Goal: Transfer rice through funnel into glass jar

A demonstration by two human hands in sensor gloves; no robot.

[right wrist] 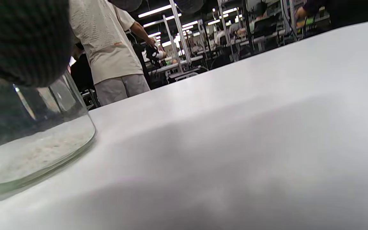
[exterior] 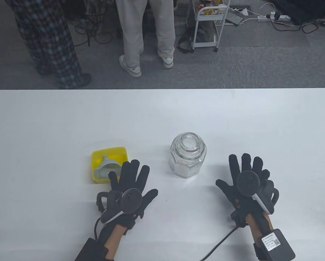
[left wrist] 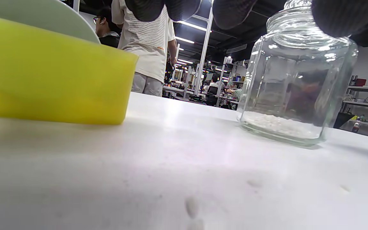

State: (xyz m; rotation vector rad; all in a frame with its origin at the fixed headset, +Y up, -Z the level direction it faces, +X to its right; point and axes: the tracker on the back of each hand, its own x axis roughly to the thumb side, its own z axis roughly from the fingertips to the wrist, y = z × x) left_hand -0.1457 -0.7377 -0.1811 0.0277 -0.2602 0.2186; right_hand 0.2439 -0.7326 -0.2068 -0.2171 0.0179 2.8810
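- The left hand (exterior: 130, 187) is lying flat on the white table (exterior: 43, 122), fingers spread and holding nothing, its fingertips reaching the near edge of the square yellow plastic tub (exterior: 109, 164).
- The pale grey-green plastic funnel (exterior: 106, 167) is sitting inside that tub, at about 11 o'clock from the left palm, wide mouth tilted toward the hand; whether a fingertip is touching it I cannot tell.
- The faceted clear glass jar (exterior: 187, 159) with its glass lid on is standing upright between the two hands, at about 1 o'clock from the left hand and 11 o'clock from the right, apart from both.
- A shallow layer of white rice (left wrist: 279, 124) is lying on the jar's bottom.
- The right hand (exterior: 248, 180) is resting open and spread on the table, gripping nothing.
- The left hand is nearer the funnel, so it looks the likelier one for that pick; the right is well placed for the lid.
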